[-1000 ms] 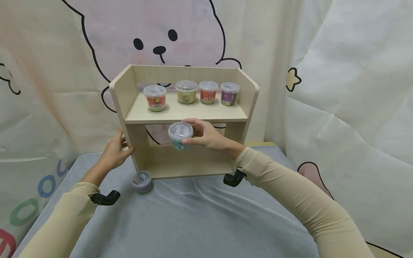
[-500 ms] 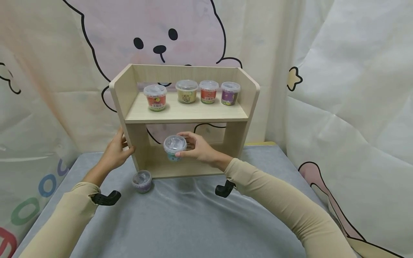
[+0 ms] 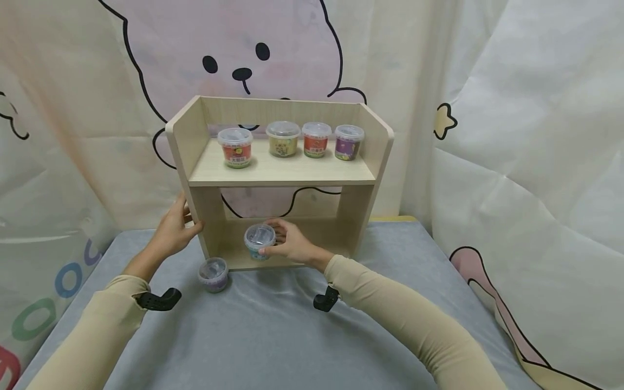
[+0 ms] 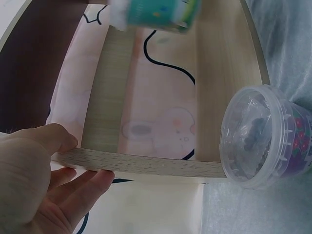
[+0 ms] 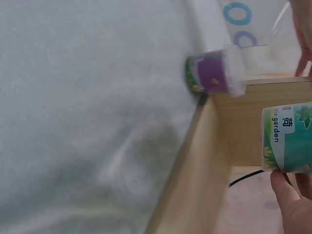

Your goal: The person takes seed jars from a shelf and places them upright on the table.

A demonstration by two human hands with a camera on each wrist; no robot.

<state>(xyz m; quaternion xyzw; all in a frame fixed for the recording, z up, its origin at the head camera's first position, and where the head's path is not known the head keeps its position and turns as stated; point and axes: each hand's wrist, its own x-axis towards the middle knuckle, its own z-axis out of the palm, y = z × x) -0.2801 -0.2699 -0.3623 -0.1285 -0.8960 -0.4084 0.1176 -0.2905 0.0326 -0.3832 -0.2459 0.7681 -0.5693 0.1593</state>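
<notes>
My right hand (image 3: 294, 244) holds a small lidded plastic cup (image 3: 259, 241) by its side, in the lower opening of a wooden shelf (image 3: 283, 183). That cup's teal label (image 5: 292, 136) reads "little garden" in the right wrist view. With the thumb on one side and the fingers on the other, my left hand (image 3: 173, 230) grips the edge of the shelf's left side panel (image 4: 141, 162). A purple lidded cup (image 3: 213, 274) stands on the cloth by the shelf's front left corner; its clear lid (image 4: 251, 136) shows large in the left wrist view.
On the upper board stand an orange-red cup (image 3: 236, 149), a yellow cup (image 3: 283, 140), a red cup (image 3: 316, 141) and a purple-labelled cup (image 3: 348, 143). Grey-blue cloth (image 3: 273, 336) covers the table. A printed curtain (image 3: 390, 70) hangs behind.
My right hand has lowered the teal cup and brought it slightly left, from just below the upper board to the lower part of the shelf. My left hand has stayed on the side panel.
</notes>
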